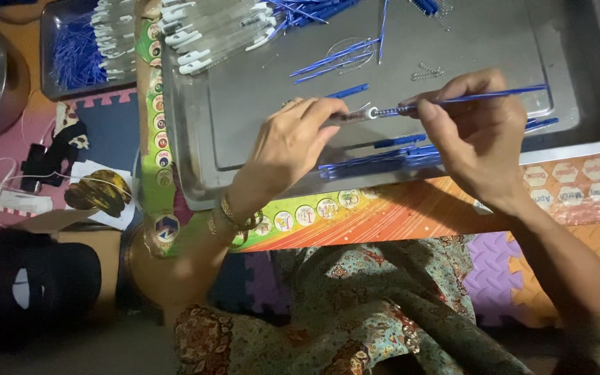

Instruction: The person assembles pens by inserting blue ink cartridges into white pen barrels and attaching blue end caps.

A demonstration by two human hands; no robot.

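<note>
Blue refill (480,95), clear barrel (352,116), two hands.

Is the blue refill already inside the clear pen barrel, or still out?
Partly in. The right hand holds the blue refill with its tip at the clear barrel's white end; most of its length shows outside. The left hand holds the barrel.

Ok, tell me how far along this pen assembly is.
Done, it seems: a batch of clear pen barrels with white ends lies stacked at the top of the large grey metal tray. In hand: the left hand steadies one clear barrel while the right hand feeds a thin blue refill into it. Left: loose blue refills and small metal springs remain on the tray.
</note>
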